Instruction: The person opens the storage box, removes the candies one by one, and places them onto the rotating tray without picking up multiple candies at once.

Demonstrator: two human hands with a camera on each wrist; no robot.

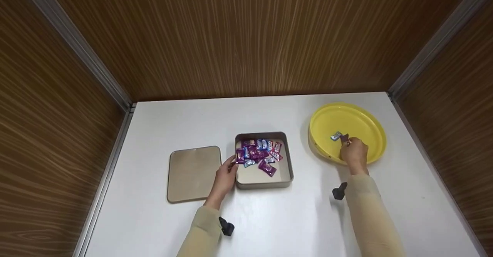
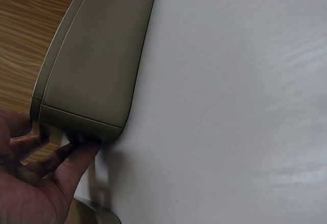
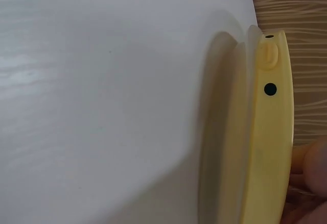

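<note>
An uncovered square metal tin [image 1: 264, 185] stands mid-table with several wrapped candies [image 1: 258, 153] in it, in purple, blue and red wrappers. My left hand [image 1: 225, 177] grips the tin's left side; in the left wrist view the thumb [image 2: 76, 168] presses low on its outer wall. Over at the right, my right hand [image 1: 355, 153] reaches into a round yellow tray [image 1: 348, 116] and pinches a dark purple candy [image 1: 344, 138]. Beside that candy lies a light blue one [image 1: 336, 136]. From the right wrist, the tray's side hides most of the hand.
The tin's flat lid [image 1: 194, 174] lies on the white table [image 1: 277, 226], left of the tin. Wood-grain panels [image 1: 246, 37] close off the back and both sides. Black wrist mounts [image 1: 226, 226] stick out from the sleeves.
</note>
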